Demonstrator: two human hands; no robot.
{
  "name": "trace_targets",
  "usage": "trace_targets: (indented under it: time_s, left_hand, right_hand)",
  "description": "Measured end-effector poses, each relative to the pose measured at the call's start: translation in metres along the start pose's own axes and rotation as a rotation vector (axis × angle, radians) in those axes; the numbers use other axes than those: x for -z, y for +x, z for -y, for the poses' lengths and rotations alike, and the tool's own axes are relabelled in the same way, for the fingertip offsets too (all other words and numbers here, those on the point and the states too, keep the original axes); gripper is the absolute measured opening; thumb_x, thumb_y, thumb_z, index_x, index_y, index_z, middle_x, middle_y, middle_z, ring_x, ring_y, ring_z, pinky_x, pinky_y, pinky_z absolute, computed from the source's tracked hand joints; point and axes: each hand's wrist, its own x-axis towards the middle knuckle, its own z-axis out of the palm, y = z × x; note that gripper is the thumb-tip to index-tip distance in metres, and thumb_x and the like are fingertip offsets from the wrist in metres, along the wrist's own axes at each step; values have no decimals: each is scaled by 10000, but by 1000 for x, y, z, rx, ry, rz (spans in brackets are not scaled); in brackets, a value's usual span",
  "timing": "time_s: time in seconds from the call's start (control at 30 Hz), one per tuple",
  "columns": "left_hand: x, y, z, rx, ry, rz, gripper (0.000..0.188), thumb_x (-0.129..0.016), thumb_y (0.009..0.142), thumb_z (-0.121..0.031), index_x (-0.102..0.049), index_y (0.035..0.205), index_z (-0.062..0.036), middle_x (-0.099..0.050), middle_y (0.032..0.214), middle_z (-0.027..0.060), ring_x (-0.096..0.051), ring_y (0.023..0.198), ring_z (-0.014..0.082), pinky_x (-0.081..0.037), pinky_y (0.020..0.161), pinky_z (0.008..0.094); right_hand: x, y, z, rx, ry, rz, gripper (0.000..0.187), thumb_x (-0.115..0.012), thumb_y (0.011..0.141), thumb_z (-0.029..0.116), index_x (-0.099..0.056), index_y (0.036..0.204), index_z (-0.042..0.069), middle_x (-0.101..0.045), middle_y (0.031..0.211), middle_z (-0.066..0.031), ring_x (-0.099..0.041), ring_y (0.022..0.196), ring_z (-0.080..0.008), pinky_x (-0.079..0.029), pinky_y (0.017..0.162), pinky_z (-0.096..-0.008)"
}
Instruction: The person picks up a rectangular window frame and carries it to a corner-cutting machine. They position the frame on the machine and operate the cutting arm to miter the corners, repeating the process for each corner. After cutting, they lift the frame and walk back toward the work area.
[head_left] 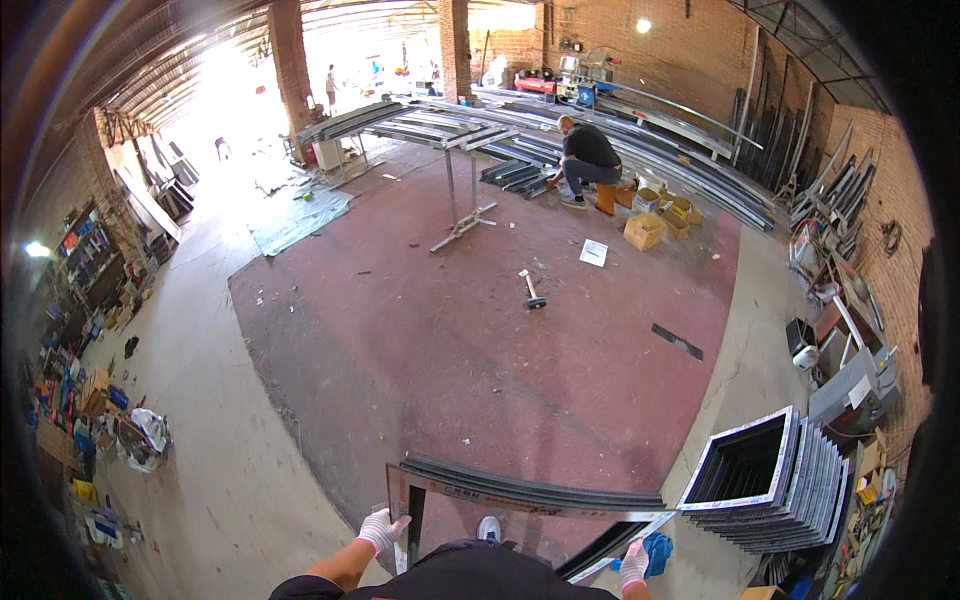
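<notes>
A dark metal window frame (pixel 535 492) with strips of protective film stands upright in front of me at the lower middle. My left hand (pixel 380 531), in a white and pink striped glove, is closed round its left side, thumb toward the inside. My right hand (pixel 634 565), gloved alike, is beside the frame's right side. Its fingers are closed on a bunched blue cloth (pixel 657 554); whether they also touch the frame I cannot tell. My shoe (pixel 489 530) shows through the frame's opening.
A stack of dark frames (pixel 768 490) stands close on the right. A hammer (pixel 533 290) and a paper sheet (pixel 593 252) lie on the red floor. Farther off, a person (pixel 589 160) crouches by cardboard boxes (pixel 645 231) and metal profiles, near a metal rack (pixel 452 180).
</notes>
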Motion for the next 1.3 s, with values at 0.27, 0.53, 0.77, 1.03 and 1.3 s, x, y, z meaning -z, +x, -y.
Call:
trace_targets:
  time_s: [0.27,0.53,0.77,1.03,1.3]
  left_hand:
    - [-20,-25,41,-168,-325,-89,510,-787,909,-427,-688,1235,-48,-765,1135,177,-727,1065,348,-555,913,391]
    - [-22,-90,59,-436,-125,-334,611,-770,850,-623,-720,1174,-107,-773,1091,143,-730,1032,354,-571,870,410]
    - [-18,-139,128,-62,-535,-336,543,-886,829,-183,-648,1288,-18,-757,1201,61,-699,1066,187,-544,974,351]
    - [-7,-157,290,246,-876,-371,656,-947,766,-248,-630,1292,-17,-735,1232,66,-662,1073,203,-522,988,329]
    - [-21,-208,381,63,739,-92,641,-520,1048,-506,-445,1582,-159,-455,1647,7,-423,1494,270,-317,1228,485]
  right_hand:
    - [27,-58,-30,40,273,7,694,-476,1067,552,-642,1198,-109,-729,1114,-176,-639,1003,-251,-503,929,-386]
    - [85,-185,8,46,367,58,824,-863,871,178,-424,1517,-83,-613,1370,-164,-583,1211,-230,-454,1080,-326]
    - [75,-297,72,158,161,3,668,-897,802,241,-606,1347,-15,-759,1146,-157,-723,975,-247,-564,915,-381]
    - [16,-327,130,443,225,212,444,-874,788,152,-655,1162,53,-763,1039,-57,-717,930,-194,-560,840,-327]
    - [-30,-314,165,326,424,329,379,-800,831,232,-630,1126,65,-741,1022,-65,-708,973,-212,-557,882,-333]
